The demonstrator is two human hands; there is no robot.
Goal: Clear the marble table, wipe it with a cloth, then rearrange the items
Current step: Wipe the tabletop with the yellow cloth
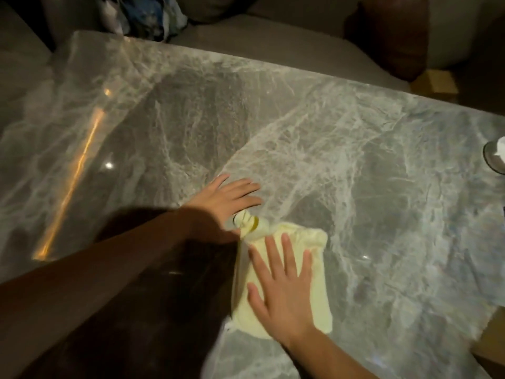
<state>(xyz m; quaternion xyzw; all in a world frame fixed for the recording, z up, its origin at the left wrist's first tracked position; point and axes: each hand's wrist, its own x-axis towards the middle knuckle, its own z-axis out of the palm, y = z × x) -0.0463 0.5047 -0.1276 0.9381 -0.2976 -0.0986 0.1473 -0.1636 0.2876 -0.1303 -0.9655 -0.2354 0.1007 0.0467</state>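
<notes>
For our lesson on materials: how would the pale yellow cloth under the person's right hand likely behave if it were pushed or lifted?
The cloth probably flops when lifted: its far edge is bunched and wrinkled. Pushed under the flat right hand, it likely slides easily, since the marble table looks polished and reflective. It seems light, lying thin and flat.

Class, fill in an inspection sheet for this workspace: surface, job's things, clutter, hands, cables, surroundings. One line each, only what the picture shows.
Surface: grey veined marble table, glossy, with light reflections.
Job's things: pale yellow cloth lying flat on the marble near the front edge.
Clutter: round dark dish with something white in it at the right edge, cut off by the frame.
Hands: right hand pressed flat on the cloth; left hand open, palm down on the marble beside it.
Cables: nothing seen.
Surroundings: grey sofa behind the table; dim room.
</notes>
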